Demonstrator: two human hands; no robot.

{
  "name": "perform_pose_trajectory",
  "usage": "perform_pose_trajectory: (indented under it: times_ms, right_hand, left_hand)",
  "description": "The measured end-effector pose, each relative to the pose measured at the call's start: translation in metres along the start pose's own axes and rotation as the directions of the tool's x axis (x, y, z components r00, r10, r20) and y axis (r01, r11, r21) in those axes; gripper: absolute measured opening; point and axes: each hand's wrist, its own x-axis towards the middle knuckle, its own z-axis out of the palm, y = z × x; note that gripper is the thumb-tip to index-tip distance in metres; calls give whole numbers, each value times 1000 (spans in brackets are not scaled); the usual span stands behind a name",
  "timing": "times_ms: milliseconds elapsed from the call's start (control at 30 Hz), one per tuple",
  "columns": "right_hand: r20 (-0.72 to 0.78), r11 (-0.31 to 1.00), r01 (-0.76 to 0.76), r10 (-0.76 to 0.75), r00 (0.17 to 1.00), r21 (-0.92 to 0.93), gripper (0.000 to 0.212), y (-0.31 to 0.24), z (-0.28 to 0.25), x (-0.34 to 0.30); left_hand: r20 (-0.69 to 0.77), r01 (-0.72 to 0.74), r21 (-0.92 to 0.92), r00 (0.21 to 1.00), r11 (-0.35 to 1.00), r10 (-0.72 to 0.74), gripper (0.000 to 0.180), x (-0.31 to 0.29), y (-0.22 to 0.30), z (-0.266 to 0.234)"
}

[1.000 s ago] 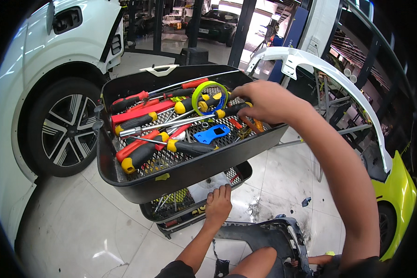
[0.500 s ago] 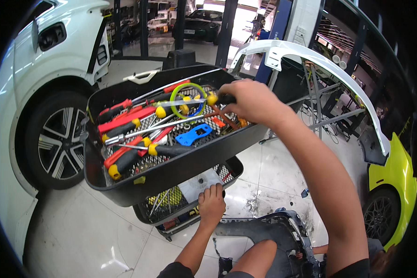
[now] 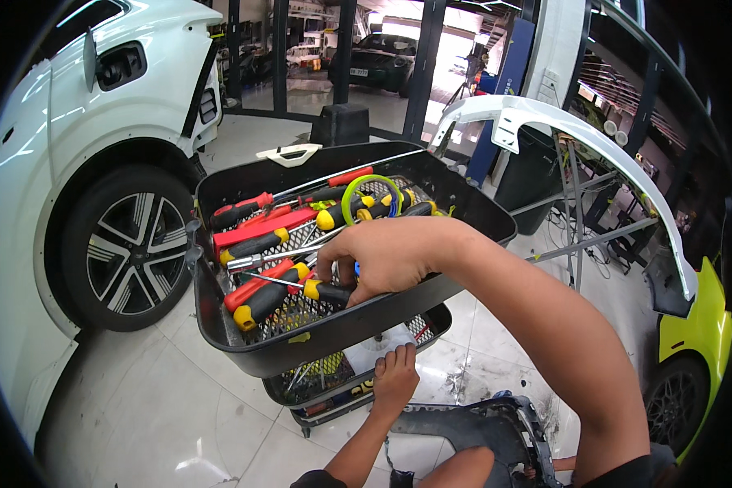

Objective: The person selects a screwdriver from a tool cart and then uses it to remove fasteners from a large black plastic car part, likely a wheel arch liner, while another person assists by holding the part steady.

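Note:
My right hand [image 3: 394, 256] reaches into a black upper tool tray [image 3: 260, 354], thumb and fingers closed around the black-and-yellow handle of a screwdriver [image 3: 333, 294] near the front wall. Its thin shaft points left. Beside it lie a long metal rod tool [image 3: 252, 262] and several red or black-and-yellow handled tools. Behind the hand, a yellow-green ring [image 3: 372, 177] lies over more handles. Under the palm, a blue tool is almost wholly hidden. Lower down, my left hand [image 3: 396, 378] curls over the edge of the lower tray [image 3: 441, 324], beside a pale grey sheet [image 3: 366, 346].
A white car [image 3: 138, 98] stands at left. A white fender panel [image 3: 573, 118] rests on a metal stand at right, with a yellow-green car [image 3: 703, 325] beyond. Near my leg lies a dark bumper part [image 3: 439, 419]. Another person's arm [image 3: 563, 464] shows at lower right.
My right hand has let go of a black-and-yellow handled tool at the tray's right and moved left and nearer, onto the front screwdriver. My left hand stays on the lower tray. The view has shifted.

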Motion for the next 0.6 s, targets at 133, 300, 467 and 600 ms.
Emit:
perform_pose_trajectory:
  times_ms: [133, 300, 467, 600]
  right_hand:
    - [-38, 986, 28, -22, 999, 162, 48, 6, 12, 6]
    - [-284, 998, -7, 24, 959, 59, 38, 12, 13, 4]
    - [-538, 959, -279, 259, 802, 46, 28, 34, -2, -9]
    - [-40, 939, -343, 341, 939, -37, 28, 61, -6, -42]
  left_hand:
    - [18, 6, -24, 1000, 1000, -6, 27, -3, -2, 5]
    - [29, -7, -43, 1000, 999, 9, 29, 0, 0, 5]
    - [2, -21, -2, 1000, 1000, 21, 28, -1, -7, 4]
    - [-2, -37, 2, 999, 999, 37, 26, 0, -7, 5]
